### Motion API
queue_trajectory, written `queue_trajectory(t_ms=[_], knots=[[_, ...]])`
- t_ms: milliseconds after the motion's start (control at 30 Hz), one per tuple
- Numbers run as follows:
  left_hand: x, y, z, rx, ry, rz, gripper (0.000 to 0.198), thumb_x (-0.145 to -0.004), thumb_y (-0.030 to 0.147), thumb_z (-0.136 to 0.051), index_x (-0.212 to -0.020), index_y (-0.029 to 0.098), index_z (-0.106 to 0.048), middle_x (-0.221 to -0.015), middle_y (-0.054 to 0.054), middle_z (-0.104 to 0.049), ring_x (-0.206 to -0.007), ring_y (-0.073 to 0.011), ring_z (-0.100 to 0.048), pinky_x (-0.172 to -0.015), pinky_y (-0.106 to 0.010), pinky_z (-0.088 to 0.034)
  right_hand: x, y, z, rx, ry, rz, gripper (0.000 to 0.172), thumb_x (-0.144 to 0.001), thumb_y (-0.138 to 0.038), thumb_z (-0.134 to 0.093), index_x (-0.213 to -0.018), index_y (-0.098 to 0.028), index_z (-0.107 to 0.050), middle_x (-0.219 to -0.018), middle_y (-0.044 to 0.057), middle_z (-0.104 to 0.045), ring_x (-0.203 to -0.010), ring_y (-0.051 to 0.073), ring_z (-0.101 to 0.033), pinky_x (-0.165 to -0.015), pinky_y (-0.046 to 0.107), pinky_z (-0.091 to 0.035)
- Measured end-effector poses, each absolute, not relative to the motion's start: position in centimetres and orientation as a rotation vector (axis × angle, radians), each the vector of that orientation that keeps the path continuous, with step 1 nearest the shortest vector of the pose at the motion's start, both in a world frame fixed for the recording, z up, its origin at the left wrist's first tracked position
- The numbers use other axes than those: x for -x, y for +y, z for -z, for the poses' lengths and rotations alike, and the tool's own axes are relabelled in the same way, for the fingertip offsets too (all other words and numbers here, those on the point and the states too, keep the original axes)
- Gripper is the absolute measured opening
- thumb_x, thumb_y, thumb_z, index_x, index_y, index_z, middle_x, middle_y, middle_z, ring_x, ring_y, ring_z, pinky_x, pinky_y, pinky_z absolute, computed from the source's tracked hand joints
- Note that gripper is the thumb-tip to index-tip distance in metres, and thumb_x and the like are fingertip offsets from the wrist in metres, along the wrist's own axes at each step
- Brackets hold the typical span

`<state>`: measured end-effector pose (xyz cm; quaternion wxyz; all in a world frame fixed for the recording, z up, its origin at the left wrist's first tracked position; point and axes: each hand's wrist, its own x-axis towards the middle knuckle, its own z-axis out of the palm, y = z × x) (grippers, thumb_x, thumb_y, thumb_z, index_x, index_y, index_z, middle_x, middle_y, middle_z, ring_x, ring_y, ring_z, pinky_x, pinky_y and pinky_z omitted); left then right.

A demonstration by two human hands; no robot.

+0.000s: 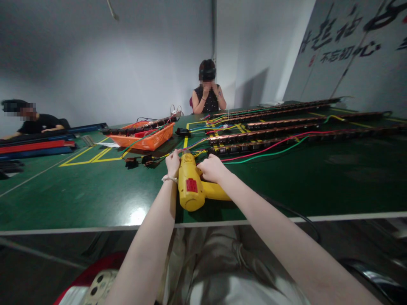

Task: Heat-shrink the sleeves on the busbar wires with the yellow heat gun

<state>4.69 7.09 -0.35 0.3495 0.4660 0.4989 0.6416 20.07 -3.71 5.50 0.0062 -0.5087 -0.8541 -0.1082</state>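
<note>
A yellow heat gun (190, 182) lies on the green table in front of me, its nozzle facing away and its handle to the right. Left of the nozzle, my left hand (173, 164) is closed in a pinch on thin coloured wires (197, 153). My right hand (212, 168) is closed on the other side of the nozzle, above the handle. Whatever its fingers hold is hidden, though wires run close by it. Two black connectors (131, 162) rest on the table to the left of my left hand, with cables leading toward it.
An orange basket (154, 142) holding dark strips stands behind the connectors. Long copper-coloured strips (263, 134) with red and green wires stretch to the right. Red and blue bars (38, 147) lie at far left. One person (208, 95) sits opposite, another (41, 123) at left.
</note>
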Motion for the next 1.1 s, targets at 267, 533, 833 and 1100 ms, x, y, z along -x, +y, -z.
queue_trajectory(t_ms=[267, 533, 833, 1100], knots=[[-5.0, 6.6, 0.0, -1.198, 1.264, -1.686, 0.042, -0.08, 0.044, -0.052, -0.084, 0.007, -0.072, -0.046, 0.003, -0.046, -0.044, -0.0067, -0.033, -0.047, -0.022, -0.025, -20.5, -3.1, -5.0, 1.578, -2.673, 0.348, 0.023, -0.076, -0.02, -0.054, -0.091, -0.014, -0.071, -0.093, 0.011, -0.073, -0.09, 0.022, -0.064, -0.084, 0.033, -0.031], [-5.4, 5.7, -0.7, -1.192, 1.245, -1.671, 0.042, -0.085, 0.036, -0.046, -0.095, 0.005, -0.071, -0.038, 0.007, -0.033, -0.038, -0.0066, -0.03, -0.044, -0.022, -0.023, -22.3, -2.3, -4.4, 1.611, -2.623, 0.364, 0.021, -0.074, -0.027, -0.057, -0.086, -0.018, -0.071, -0.088, 0.01, -0.074, -0.09, 0.023, -0.066, -0.081, 0.033, -0.036], [-5.5, 5.7, -0.7, -1.203, 1.236, -1.667, 0.04, -0.086, 0.034, -0.044, -0.093, 0.006, -0.071, -0.037, 0.006, -0.033, -0.036, -0.0068, -0.032, -0.042, -0.021, -0.024, -25.0, -2.0, -4.2, 1.742, -2.572, 0.373, 0.022, -0.076, -0.028, -0.055, -0.088, -0.02, -0.071, -0.089, 0.009, -0.074, -0.091, 0.024, -0.066, -0.08, 0.033, -0.037], [-5.5, 5.6, -0.6, -1.224, 1.25, -1.668, 0.041, -0.086, 0.034, -0.044, -0.094, 0.005, -0.072, -0.036, 0.006, -0.034, -0.036, -0.0069, -0.032, -0.041, -0.021, -0.023, -24.5, -2.6, -4.5, 1.653, -2.599, 0.502, 0.022, -0.074, -0.021, -0.054, -0.088, -0.016, -0.071, -0.088, 0.011, -0.073, -0.086, 0.022, -0.066, -0.081, 0.033, -0.034]])
